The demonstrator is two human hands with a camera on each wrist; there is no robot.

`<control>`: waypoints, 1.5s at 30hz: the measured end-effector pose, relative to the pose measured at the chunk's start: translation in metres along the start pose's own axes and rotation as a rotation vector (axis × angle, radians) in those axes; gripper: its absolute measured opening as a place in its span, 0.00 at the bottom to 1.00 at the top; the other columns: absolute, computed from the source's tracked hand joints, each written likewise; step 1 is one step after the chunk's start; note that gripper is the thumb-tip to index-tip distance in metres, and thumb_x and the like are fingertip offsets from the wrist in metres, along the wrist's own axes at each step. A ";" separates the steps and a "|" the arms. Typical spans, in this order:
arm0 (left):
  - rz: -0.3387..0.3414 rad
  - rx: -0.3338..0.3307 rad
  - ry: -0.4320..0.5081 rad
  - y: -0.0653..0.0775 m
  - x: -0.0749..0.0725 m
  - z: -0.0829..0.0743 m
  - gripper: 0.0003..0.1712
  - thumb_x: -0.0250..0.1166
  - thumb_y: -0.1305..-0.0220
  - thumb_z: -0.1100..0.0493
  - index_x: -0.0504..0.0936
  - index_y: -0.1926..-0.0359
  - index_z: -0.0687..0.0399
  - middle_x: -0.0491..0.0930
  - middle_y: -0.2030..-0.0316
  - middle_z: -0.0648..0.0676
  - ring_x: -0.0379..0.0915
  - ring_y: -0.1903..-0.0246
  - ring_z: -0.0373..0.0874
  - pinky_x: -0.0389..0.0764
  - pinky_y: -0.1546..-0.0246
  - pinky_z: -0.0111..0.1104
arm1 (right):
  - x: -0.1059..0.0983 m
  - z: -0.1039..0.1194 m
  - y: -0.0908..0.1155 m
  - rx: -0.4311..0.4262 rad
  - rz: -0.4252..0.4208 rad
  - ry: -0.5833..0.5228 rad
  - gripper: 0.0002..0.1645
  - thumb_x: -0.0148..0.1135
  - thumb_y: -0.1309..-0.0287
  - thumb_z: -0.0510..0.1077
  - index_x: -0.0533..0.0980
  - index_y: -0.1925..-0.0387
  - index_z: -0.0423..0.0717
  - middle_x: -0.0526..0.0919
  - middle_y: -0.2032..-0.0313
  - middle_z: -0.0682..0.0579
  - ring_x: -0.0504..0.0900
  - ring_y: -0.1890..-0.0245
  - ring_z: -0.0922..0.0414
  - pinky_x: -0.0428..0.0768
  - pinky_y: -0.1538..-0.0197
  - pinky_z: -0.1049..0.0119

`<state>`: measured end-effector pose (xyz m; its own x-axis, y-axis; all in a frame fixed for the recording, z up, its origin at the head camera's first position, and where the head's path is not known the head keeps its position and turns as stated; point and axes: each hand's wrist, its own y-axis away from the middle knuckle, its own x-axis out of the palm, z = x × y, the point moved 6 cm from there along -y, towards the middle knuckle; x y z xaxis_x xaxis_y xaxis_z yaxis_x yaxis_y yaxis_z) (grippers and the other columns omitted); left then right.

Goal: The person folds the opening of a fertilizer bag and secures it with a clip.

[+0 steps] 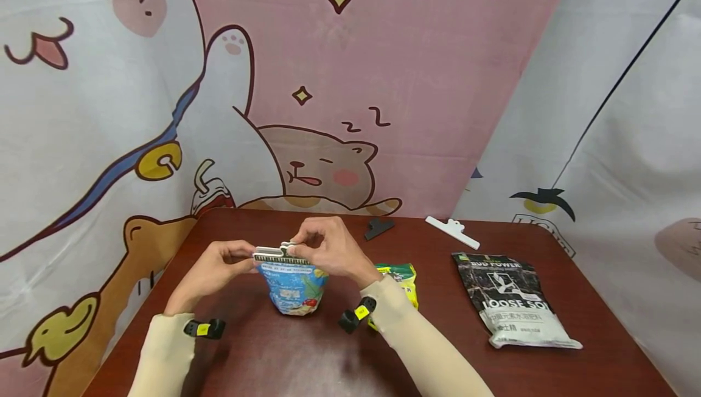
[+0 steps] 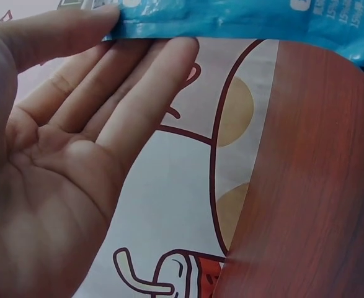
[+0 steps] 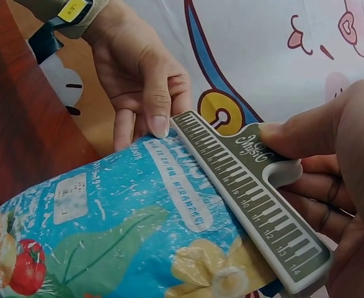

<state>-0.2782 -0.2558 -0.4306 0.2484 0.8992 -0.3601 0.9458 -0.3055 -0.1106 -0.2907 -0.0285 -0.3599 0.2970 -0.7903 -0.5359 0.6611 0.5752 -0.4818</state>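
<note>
A blue bag [image 1: 290,292] with tomato, leaf and flower prints hangs upright in front of me, above or on the table. Along its top edge lies a long clip [image 3: 250,192] with a piano-key pattern, a ruler scale and the word "Music". My right hand [image 1: 335,249] pinches the clip's handle between thumb and fingers. The bag's top left corner is between the thumb and fingers of my left hand [image 1: 210,274], beside the clip's end. In the left wrist view, the thumb of that hand [image 2: 64,143] touches the blue bag [image 2: 231,22].
A green and yellow packet [image 1: 404,278] lies partly behind my right forearm. At the right is a black and white "LOOSE SOIL" bag [image 1: 506,299]. Towards the back of the brown table [image 1: 263,354] lie a black clip [image 1: 378,228] and a white clip [image 1: 453,232].
</note>
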 end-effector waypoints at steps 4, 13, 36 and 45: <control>0.012 -0.012 0.031 0.001 0.000 0.002 0.12 0.69 0.35 0.67 0.84 0.51 0.65 0.86 0.54 0.67 0.89 0.61 0.47 0.88 0.57 0.39 | 0.003 -0.002 0.000 0.010 0.005 -0.010 0.05 0.75 0.41 0.42 0.85 0.70 0.53 0.87 0.68 0.59 0.81 0.73 0.65 0.81 0.68 0.69; 0.026 -0.021 0.020 0.002 0.000 0.004 0.16 0.74 0.38 0.62 0.83 0.51 0.62 0.87 0.56 0.62 0.88 0.59 0.51 0.87 0.55 0.33 | 0.006 -0.006 0.000 0.019 0.008 -0.025 0.05 0.75 0.42 0.42 0.85 0.71 0.53 0.87 0.68 0.59 0.81 0.73 0.65 0.81 0.68 0.69; -0.002 -0.037 -0.063 0.005 -0.002 0.001 0.15 0.75 0.39 0.54 0.86 0.53 0.51 0.89 0.59 0.55 0.86 0.62 0.47 0.86 0.55 0.35 | 0.011 -0.007 0.001 0.029 0.036 0.002 0.05 0.76 0.42 0.45 0.84 0.69 0.56 0.87 0.67 0.61 0.80 0.73 0.65 0.82 0.69 0.64; -0.025 -0.017 -0.089 0.005 -0.003 0.000 0.10 0.75 0.38 0.54 0.88 0.56 0.48 0.89 0.61 0.53 0.86 0.64 0.46 0.86 0.58 0.34 | 0.012 -0.014 0.004 0.097 0.058 0.005 0.05 0.75 0.41 0.48 0.85 0.64 0.57 0.87 0.66 0.62 0.81 0.73 0.64 0.80 0.68 0.69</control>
<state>-0.2748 -0.2601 -0.4302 0.2054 0.8752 -0.4381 0.9552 -0.2768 -0.1051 -0.2944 -0.0326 -0.3775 0.3336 -0.7550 -0.5645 0.7066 0.5967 -0.3805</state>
